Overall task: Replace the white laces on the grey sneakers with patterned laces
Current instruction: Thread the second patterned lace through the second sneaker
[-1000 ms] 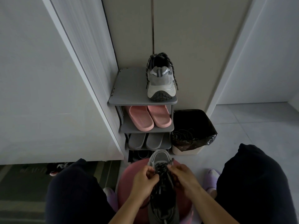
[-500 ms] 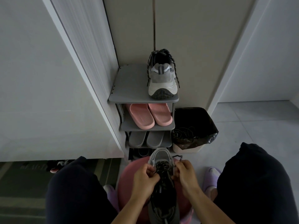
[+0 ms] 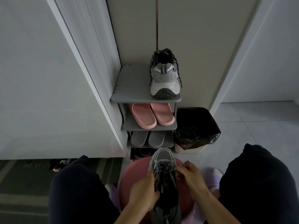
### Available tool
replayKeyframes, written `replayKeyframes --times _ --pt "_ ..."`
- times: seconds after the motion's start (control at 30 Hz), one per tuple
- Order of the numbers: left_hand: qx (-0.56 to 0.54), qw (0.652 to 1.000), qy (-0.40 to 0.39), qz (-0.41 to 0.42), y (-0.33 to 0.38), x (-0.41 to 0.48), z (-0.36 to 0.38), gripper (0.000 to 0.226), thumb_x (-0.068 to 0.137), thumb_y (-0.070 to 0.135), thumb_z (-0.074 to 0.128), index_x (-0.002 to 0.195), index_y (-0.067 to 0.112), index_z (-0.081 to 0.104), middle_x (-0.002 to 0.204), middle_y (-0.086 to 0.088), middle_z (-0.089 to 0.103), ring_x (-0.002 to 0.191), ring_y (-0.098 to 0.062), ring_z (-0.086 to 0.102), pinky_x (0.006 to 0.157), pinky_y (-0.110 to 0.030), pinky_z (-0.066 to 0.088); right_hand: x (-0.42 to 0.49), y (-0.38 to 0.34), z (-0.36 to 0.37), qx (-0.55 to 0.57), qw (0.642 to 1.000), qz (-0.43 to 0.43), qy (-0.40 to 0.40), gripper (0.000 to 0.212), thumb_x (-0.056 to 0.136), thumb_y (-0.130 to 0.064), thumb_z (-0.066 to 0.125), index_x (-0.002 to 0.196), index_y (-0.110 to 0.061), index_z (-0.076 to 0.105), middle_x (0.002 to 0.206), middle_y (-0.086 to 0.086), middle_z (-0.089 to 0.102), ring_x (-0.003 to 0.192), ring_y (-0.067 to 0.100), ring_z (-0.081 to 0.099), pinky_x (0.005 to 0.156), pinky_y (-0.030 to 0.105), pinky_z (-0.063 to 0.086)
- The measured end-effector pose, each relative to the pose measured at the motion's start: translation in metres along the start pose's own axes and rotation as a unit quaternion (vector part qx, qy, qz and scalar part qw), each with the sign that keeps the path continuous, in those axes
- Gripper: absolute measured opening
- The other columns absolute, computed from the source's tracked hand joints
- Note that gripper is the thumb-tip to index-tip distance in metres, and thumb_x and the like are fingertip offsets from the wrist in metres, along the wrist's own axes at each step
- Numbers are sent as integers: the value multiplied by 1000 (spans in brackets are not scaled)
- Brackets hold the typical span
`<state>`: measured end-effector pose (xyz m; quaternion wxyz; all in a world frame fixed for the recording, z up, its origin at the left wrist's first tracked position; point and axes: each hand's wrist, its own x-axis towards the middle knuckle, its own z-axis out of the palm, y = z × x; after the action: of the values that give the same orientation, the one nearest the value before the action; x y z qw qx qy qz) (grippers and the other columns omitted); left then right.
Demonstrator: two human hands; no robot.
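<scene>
A: What surface is it, what room?
B: A pink stool (image 3: pixel 134 178) on a tiled floor (image 3: pixel 258 126); a shoe rack (image 3: pixel 129 84) stands at 12 o'clock.
A: And the grey sneaker (image 3: pixel 163 156)?
B: On the stool, long axis from 6 to 12 o'clock, toe to 12. The left hand (image 3: pixel 144 191) curls on its side; the right hand (image 3: pixel 191 178) pinches the patterned lace (image 3: pixel 164 168).

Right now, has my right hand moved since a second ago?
Yes. The right hand shifted rightward, off the sneaker toward the right rim of the pink stool.

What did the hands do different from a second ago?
The right hand drew its patterned lace out to the right; the left hand slid back along the sneaker, gripping it. The other sneaker stayed on the shelf.
</scene>
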<state>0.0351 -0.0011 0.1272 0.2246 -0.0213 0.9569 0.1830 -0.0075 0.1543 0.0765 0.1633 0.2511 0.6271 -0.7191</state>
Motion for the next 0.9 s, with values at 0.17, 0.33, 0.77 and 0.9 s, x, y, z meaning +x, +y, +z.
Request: replayKeyframes --times 0.17,0.33,0.77,0.9 --pt "-100 988 57 105 -1 4 -22 10 88 26 59 95 19 59 78 13 56 74 -5 56 69 -20 44 -5 -4 3 69 997 6 -17 14 89 -1 50 76 -4 53 65 9 57 49 11 51 43 17 42" --pt "-140 970 160 115 -19 36 -31 4 85 21 64 86 18 64 81 14 51 66 5 48 64 -12 39 -19 -16 4 188 981 42 -16 21 92 -9 49 74 -5 58 59 8 59 46 13 53 40 20 45" --pt "-158 985 63 27 -48 34 15 17 84 10 58 82 24 50 71 13 51 68 -7 50 63 -20 36 -25 -21 -1 -175 984 -5 -18 18 93 -4 44 79 -7 55 61 9 56 45 15 47 38 17 36" --pt "-195 973 44 111 -20 23 -3 8 87 16 59 87 23 62 83 10 63 76 -5 59 70 -19 46 -22 -39 -13 -325 941 -12 -90 20 87 -11 49 70 -14 58 67 4 61 59 14 52 55 23 39"
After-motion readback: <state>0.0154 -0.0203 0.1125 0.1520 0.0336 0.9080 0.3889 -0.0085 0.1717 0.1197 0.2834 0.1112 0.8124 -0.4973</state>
